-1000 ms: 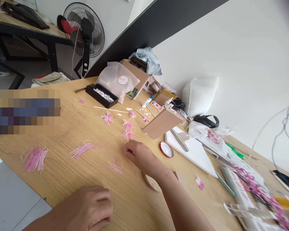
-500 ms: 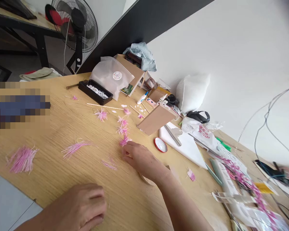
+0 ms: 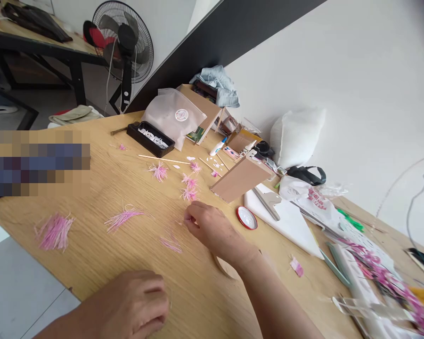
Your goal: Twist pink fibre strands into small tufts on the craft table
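My right hand [image 3: 215, 230] rests on the wooden table with its fingers drawn together. Just past its knuckles lie several pink-and-white thread tufts, the nearest one [image 3: 189, 193] almost touching them. What the right fingers hold, if anything, is hidden. My left hand [image 3: 134, 303] lies palm down near the front, fingers curled under, and a thin pale strand [image 3: 170, 299] shows at its fingertips. Between and beyond the hands are a few loose pink threads [image 3: 171, 242], a longer bunch of pink threads [image 3: 124, 219] and a thick pink bundle [image 3: 55, 231].
A red-rimmed lid [image 3: 246, 218], a brown board [image 3: 242, 176] and a clipboard [image 3: 286, 221] lie right of the tufts. Farther back are a black tray [image 3: 150, 139] of white pieces and a glue bottle [image 3: 218, 146]. A pink scrap [image 3: 297, 266] lies right of my forearm.
The view has shifted slightly left, so things appear farther right. My right hand now covers the spot where the nearest pink tuft showed; that tuft is out of sight. The left hand stays put.
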`<state>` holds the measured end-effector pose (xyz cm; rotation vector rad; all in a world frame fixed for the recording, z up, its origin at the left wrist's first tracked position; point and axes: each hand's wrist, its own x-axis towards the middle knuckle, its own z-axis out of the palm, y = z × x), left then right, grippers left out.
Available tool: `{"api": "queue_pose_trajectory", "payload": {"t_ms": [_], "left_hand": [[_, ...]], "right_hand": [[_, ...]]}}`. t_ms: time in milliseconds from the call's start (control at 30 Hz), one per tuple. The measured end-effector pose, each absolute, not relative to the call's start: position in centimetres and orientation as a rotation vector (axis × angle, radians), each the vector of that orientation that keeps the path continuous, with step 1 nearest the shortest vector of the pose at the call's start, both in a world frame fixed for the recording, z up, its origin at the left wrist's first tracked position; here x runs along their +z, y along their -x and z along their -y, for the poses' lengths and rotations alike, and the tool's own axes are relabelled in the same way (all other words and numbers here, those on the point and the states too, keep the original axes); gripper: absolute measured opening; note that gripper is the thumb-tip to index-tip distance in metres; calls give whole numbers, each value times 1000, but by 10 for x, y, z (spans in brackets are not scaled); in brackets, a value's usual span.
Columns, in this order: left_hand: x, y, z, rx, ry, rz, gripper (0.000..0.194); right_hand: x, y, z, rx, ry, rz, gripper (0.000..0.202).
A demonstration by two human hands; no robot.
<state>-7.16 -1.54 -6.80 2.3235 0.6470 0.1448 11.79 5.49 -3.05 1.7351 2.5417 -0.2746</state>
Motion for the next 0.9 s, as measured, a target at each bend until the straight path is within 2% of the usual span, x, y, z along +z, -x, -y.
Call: {"api": "queue_pose_trajectory", "payload": {"t_ms": [333, 567, 767, 900], "left_hand": [[-71, 69, 14, 214, -2288, -641, 17], [-68, 68, 14, 249, -2331, -634, 19], [-75, 70, 16, 317, -2311, -606, 18], [-72, 71, 15, 265, -2317, -648, 16]], "right_hand": [[-31, -103, -66, -308, -1653, -2513, 19], [-31, -103, -63, -328, -1629, -2523, 9], [-34, -99, -67, -409, -1665, -2483, 20], [-34, -99, -64, -476, -1777, -2442, 18]]}}
